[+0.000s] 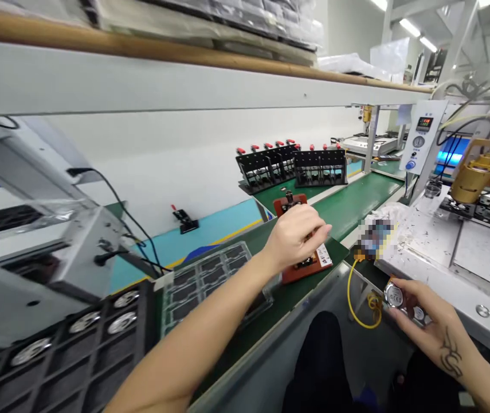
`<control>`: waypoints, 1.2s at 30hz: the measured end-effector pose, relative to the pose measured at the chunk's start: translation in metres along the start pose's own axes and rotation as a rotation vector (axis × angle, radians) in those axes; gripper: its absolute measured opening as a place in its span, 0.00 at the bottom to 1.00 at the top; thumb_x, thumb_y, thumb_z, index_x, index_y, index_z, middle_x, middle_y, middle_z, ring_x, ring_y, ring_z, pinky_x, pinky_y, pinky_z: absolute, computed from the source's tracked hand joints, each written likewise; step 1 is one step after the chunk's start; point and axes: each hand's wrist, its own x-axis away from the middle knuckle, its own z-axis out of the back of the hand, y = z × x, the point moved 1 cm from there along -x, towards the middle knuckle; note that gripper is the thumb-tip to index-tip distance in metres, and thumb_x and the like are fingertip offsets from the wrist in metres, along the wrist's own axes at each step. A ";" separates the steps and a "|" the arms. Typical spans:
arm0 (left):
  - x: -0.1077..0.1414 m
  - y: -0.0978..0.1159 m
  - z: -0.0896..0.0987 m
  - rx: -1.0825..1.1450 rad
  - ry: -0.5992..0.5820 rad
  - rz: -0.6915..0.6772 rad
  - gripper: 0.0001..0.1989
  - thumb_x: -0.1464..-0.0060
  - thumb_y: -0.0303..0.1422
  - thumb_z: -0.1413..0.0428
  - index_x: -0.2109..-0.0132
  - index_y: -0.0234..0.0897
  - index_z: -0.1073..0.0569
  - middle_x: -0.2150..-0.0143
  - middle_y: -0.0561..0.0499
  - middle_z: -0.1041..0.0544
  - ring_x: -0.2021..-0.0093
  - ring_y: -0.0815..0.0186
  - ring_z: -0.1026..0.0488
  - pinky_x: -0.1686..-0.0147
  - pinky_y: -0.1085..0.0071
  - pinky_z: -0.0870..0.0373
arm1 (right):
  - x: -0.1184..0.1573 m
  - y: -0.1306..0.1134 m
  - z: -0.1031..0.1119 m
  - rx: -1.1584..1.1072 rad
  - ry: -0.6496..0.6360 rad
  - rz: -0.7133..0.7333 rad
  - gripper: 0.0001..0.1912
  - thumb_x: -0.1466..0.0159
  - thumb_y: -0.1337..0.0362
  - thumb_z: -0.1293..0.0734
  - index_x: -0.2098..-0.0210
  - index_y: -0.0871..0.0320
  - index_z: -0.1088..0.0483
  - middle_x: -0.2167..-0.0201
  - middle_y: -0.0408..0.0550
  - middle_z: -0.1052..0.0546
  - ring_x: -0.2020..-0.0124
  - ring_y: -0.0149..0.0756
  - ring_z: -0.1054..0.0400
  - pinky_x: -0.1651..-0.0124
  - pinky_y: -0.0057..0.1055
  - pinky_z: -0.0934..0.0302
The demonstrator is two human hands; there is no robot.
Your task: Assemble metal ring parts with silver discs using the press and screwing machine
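Note:
My left hand (298, 234) is curled closed over a red-brown fixture (296, 276) with a black toggle clamp (289, 198) at its back. Whatever its fingers grip is hidden behind the hand. A paper label with handwriting (324, 256) sits on the fixture's right side. Low on the right, my right hand (425, 312) holds a round silver disc (394, 295) with a printed face between thumb and fingers. A second similar disc (419, 313) shows in the palm. Left of the fixture lies a clear plastic tray (216, 269) with several compartments.
A black compartment tray (141, 321) with several silver rings stands at the lower left. Several black clamp fixtures (320, 167) stand at the back, beside a green conveyor belt (356, 198). A press with a brass-coloured head (472, 180) is at right. A yellow cable (351, 298) hangs down.

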 end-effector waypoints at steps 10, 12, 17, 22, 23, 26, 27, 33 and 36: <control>-0.061 -0.029 0.033 0.279 0.239 0.372 0.25 0.27 0.47 0.48 0.71 0.38 0.35 0.76 0.54 0.38 0.74 0.68 0.39 0.71 0.69 0.40 | -0.062 0.008 -0.043 -0.099 -0.028 -0.016 0.19 0.27 0.57 0.31 0.38 0.54 0.30 0.64 0.46 0.28 0.70 0.34 0.34 0.65 0.33 0.34; -0.074 -0.053 0.046 0.495 0.315 0.515 0.19 0.26 0.46 0.48 0.62 0.37 0.30 0.70 0.52 0.32 0.71 0.68 0.32 0.67 0.69 0.32 | -0.079 0.011 -0.059 -0.109 -0.067 -0.004 0.19 0.27 0.57 0.32 0.40 0.56 0.30 0.64 0.46 0.28 0.70 0.34 0.35 0.65 0.33 0.35; -0.017 -0.113 0.066 0.371 0.196 0.910 0.14 0.27 0.42 0.51 0.49 0.35 0.32 0.57 0.45 0.23 0.62 0.67 0.24 0.58 0.68 0.24 | -0.090 0.027 -0.091 -0.168 -0.122 0.013 0.17 0.26 0.59 0.34 0.41 0.57 0.31 0.61 0.48 0.29 0.62 0.38 0.31 0.58 0.35 0.34; 0.090 -0.098 0.036 0.373 -0.328 1.080 0.21 0.42 0.49 0.38 0.65 0.32 0.23 0.70 0.43 0.20 0.71 0.59 0.22 0.70 0.66 0.25 | -0.098 0.045 -0.113 -0.134 -0.171 0.061 0.16 0.26 0.60 0.35 0.41 0.55 0.32 0.61 0.48 0.31 0.61 0.40 0.32 0.53 0.37 0.35; 0.103 -0.091 0.022 0.390 -0.431 1.082 0.19 0.44 0.47 0.37 0.64 0.32 0.21 0.69 0.44 0.19 0.70 0.58 0.21 0.70 0.66 0.25 | -0.104 0.047 -0.119 -0.128 -0.186 0.072 0.16 0.26 0.60 0.35 0.41 0.55 0.32 0.61 0.48 0.31 0.61 0.40 0.32 0.53 0.37 0.36; 0.124 -0.081 -0.021 0.315 -0.538 1.058 0.13 0.43 0.40 0.39 0.60 0.32 0.20 0.71 0.47 0.21 0.72 0.59 0.22 0.71 0.67 0.29 | -0.124 0.048 -0.139 -0.123 -0.213 0.077 0.15 0.29 0.61 0.33 0.43 0.55 0.30 0.62 0.47 0.31 0.63 0.38 0.33 0.57 0.34 0.38; 0.126 -0.082 -0.034 0.266 -0.528 1.038 0.11 0.44 0.37 0.39 0.60 0.33 0.21 0.71 0.48 0.21 0.71 0.59 0.23 0.70 0.68 0.30 | -0.130 0.049 -0.146 -0.121 -0.219 0.074 0.15 0.30 0.62 0.33 0.44 0.55 0.29 0.63 0.46 0.31 0.64 0.38 0.34 0.58 0.33 0.39; 0.127 -0.091 -0.065 0.112 -0.463 0.912 0.03 0.49 0.28 0.39 0.65 0.34 0.24 0.72 0.52 0.27 0.69 0.64 0.29 0.67 0.70 0.40 | -0.140 0.060 -0.174 -0.155 -0.227 0.041 0.15 0.33 0.65 0.30 0.47 0.58 0.27 0.64 0.45 0.30 0.65 0.36 0.33 0.58 0.32 0.37; 0.131 -0.081 -0.053 0.111 -0.458 0.907 0.06 0.47 0.31 0.39 0.62 0.32 0.23 0.75 0.55 0.31 0.73 0.66 0.35 0.70 0.70 0.44 | -0.143 0.067 -0.187 -0.188 -0.239 0.009 0.15 0.32 0.64 0.31 0.46 0.60 0.27 0.64 0.46 0.29 0.67 0.35 0.33 0.61 0.30 0.36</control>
